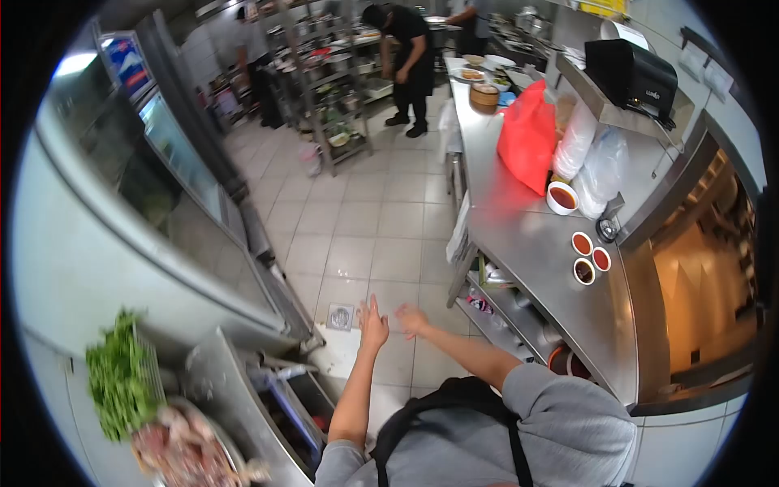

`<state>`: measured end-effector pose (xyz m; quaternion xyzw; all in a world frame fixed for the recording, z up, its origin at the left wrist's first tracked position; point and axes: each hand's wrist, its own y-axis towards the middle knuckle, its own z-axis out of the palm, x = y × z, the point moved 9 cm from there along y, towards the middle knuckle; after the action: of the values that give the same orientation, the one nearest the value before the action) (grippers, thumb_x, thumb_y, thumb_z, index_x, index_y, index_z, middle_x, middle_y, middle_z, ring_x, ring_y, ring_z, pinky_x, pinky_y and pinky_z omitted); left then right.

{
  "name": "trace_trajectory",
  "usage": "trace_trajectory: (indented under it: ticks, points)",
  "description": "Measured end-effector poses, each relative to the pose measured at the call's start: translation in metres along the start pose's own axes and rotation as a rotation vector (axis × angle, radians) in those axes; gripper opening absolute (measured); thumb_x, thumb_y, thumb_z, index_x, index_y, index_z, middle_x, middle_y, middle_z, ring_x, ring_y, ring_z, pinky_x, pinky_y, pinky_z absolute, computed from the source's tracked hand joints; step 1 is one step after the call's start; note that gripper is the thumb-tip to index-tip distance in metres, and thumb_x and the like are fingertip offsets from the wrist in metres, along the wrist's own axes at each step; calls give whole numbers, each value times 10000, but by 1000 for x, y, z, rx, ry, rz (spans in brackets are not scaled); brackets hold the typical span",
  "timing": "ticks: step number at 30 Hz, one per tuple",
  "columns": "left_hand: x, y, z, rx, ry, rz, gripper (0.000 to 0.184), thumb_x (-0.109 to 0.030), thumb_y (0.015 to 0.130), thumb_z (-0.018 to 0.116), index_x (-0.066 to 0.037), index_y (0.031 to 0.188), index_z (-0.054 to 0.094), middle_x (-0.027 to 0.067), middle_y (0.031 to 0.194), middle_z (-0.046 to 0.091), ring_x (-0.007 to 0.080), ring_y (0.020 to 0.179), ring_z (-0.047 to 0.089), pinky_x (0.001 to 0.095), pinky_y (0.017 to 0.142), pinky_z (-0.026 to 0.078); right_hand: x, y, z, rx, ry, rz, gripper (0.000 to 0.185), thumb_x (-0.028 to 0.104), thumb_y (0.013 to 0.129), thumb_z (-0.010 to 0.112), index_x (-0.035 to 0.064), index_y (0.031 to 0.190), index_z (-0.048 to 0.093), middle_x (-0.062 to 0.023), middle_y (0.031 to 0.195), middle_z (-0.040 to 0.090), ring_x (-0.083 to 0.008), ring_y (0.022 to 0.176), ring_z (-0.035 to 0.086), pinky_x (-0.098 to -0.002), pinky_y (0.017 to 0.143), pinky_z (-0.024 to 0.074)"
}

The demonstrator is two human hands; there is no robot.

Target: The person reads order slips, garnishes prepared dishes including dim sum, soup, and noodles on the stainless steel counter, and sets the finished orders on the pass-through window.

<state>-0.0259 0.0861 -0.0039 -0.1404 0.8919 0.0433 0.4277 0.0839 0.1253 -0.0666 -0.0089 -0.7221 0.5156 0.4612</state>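
My left hand (374,325) is held out in front of me over the tiled floor, its fingers stretched and apart, holding nothing. Close to its right is my right hand (412,320), somewhat blurred, with fingers loosely extended and no object in it. The two hands do not touch. Below them lies a square floor drain (341,316). To my right is a steel counter (527,252) bearing three small bowls of sauce, among them a dark sauce bowl (584,271). A larger white bowl of red sauce (561,198) stands farther back beside a red plastic bag (527,138).
Leafy greens (122,377) and a tray of raw meat (182,446) are at lower left. A fridge (174,146) lines the left. Ahead stand a steel rack (324,81) and a person in black (410,57). A black printer (631,77) sits on the right-hand shelf.
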Motion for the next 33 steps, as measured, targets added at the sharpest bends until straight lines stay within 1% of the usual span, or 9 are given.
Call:
trace_trajectory:
  ticks: [10,14,21,23,26,28,29,31,33]
  points:
    - [-47,257,50,278,219,50,809,-205,747,605,-21,1349,97,380,1316,97,513,1221,147,516,1007,174,113,120,-258,-854,1046,-100,885,370,757,619,134,1370,27,-163,1396,141,-350,1231,270,-499,805,464]
    - [-65,347,95,431,176,337,701,-206,770,573,37,1312,200,370,1265,263,480,1194,260,463,985,264,77,197,-333,-1759,402,18,786,417,698,636,38,1295,292,-213,1287,349,-375,1136,396,-447,882,390]
    - [-93,438,226,1003,117,764,324,-186,804,519,19,1055,538,236,1003,561,338,949,550,377,813,434,97,138,-314,-1597,494,-74,291,286,671,615,0,628,578,-159,622,587,-236,632,607,-355,579,461]
    - [-125,427,222,1016,-5,654,240,-167,809,513,1,969,574,210,898,589,300,775,595,341,699,471,115,107,-285,-1453,445,-64,302,313,721,590,15,694,551,-117,642,582,-218,578,587,-340,563,468]
    - [-124,401,245,1299,-329,537,234,-131,791,528,0,981,564,91,842,621,202,714,584,314,687,470,152,86,-254,-1135,1167,-716,333,367,800,533,39,853,559,-88,752,596,-188,676,592,-320,614,476]
    - [-119,349,246,1797,-793,-41,299,-178,804,531,-1,1044,531,97,936,591,180,812,572,306,741,466,95,97,-246,-1390,1345,-295,406,412,848,437,55,1024,513,-79,838,598,-184,735,585,-328,622,476]
    - [-107,336,240,1816,-829,-185,301,-180,811,523,3,1050,528,101,934,591,179,798,570,305,734,466,66,116,-232,-1489,1440,-74,453,435,872,390,62,1110,490,-75,881,599,-181,764,582,-332,627,475]
    - [-89,332,224,1637,-736,-155,305,-183,825,507,10,1061,523,109,929,590,176,770,565,305,721,466,103,161,-222,-999,1719,-267,508,439,874,415,52,1202,426,-53,1049,551,-169,929,537,-315,801,441]
    - [-82,343,203,1473,-659,-47,310,-186,839,491,18,1072,518,117,924,589,174,742,561,305,707,466,102,187,-227,-960,1826,-509,527,513,843,408,64,1098,506,-104,979,575,-196,823,576,-314,683,470]
